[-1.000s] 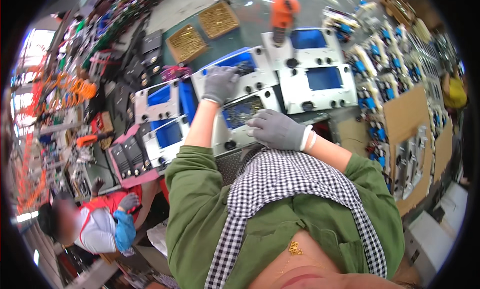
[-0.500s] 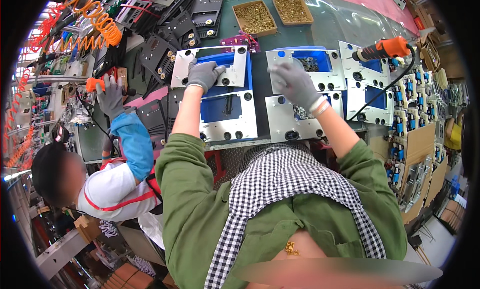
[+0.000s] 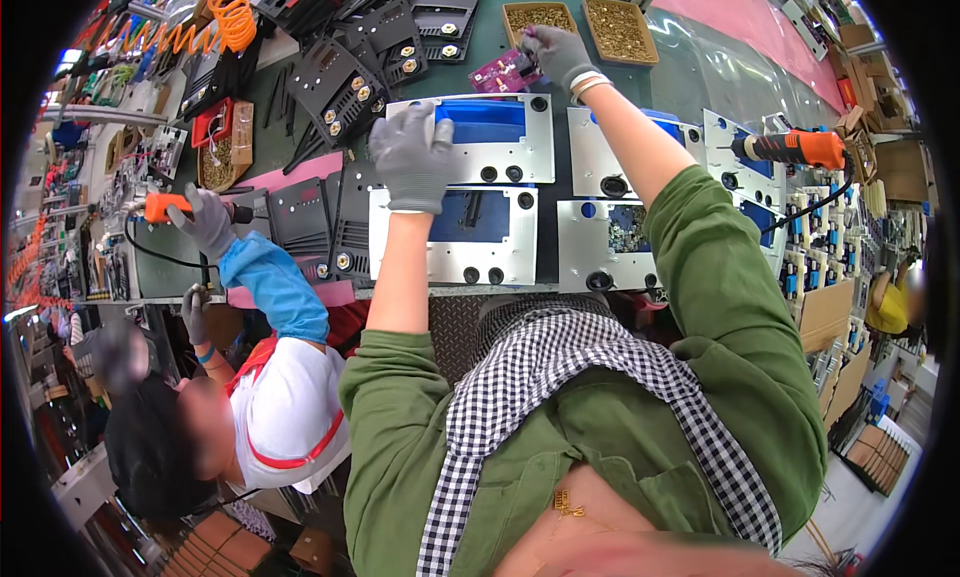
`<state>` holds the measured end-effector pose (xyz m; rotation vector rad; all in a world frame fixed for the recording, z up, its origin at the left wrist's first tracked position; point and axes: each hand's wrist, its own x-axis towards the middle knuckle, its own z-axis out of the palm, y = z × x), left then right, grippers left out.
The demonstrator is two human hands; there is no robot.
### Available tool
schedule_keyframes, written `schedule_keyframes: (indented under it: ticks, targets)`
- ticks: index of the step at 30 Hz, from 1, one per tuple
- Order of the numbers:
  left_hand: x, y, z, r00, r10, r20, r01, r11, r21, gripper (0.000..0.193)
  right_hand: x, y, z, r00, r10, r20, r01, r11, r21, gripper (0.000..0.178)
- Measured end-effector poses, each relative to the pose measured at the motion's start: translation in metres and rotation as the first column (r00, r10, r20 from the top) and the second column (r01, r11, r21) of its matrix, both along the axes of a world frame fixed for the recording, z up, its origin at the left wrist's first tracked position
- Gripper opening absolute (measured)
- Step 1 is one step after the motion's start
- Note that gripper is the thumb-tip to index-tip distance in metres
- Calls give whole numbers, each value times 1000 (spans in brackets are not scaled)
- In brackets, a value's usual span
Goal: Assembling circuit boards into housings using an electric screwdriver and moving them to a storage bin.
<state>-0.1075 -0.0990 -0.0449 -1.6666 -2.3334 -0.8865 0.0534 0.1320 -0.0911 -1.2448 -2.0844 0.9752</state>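
My right hand [image 3: 557, 53], in a grey glove, reaches to the far side of the bench. Its fingers close on the right end of a purple circuit board [image 3: 495, 75] with small parts on it. My left hand [image 3: 412, 159], also gloved, is over the left side of a silver metal panel [image 3: 520, 161] with a large cut-out. Its fingers are apart and hold nothing; whether they touch the panel I cannot tell. Blue plastic [image 3: 480, 117] shows through the cut-out. Nearer me lies a second silver panel [image 3: 450, 265] with black round fittings.
More silver panels [image 3: 578, 267] lie to the right, under a corded orange-and-black power screwdriver [image 3: 800, 149]. Two boxes of brass parts [image 3: 620, 32] stand at the back. Black perforated plates [image 3: 325, 87] are piled at left. A co-worker's gloved hand [image 3: 208, 224] holds another orange screwdriver [image 3: 160, 208].
My right hand has moved from the right-hand panel to the far circuit board and taken hold of it. My left hand has shifted slightly toward me on the left panel's side, its fingers opening.
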Motion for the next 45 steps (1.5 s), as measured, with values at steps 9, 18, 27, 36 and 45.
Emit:
schedule_keyframes:
  ticks: [9, 18, 27, 36, 45]
  targets:
    - [17, 41, 58, 966, -246, -82, 257, 947, 191, 109, -28, -68, 188, 949, 316, 4, -224, 666, 711, 10]
    - [-2, 35, 86, 913, -405, -47, 396, 853, 340, 61, -7, -146, 225, 749, 662, 29, -402, 419, 814, 12]
    - [-9, -67, 33, 823, -123, 555, 73, 991, 112, 80, 94, -252, 64, 942, 179, 283, -77, 938, -338, 32]
    - [-19, -104, 64, 800, -50, 598, -247, 881, 403, 76, 81, -243, 58, 922, 255, 293, 99, 574, -813, 37]
    - [0, -23, 49, 601, -178, 779, -172, 923, 343, 46, 170, -198, 67, 976, 181, -121, -167, 979, 114, 13]
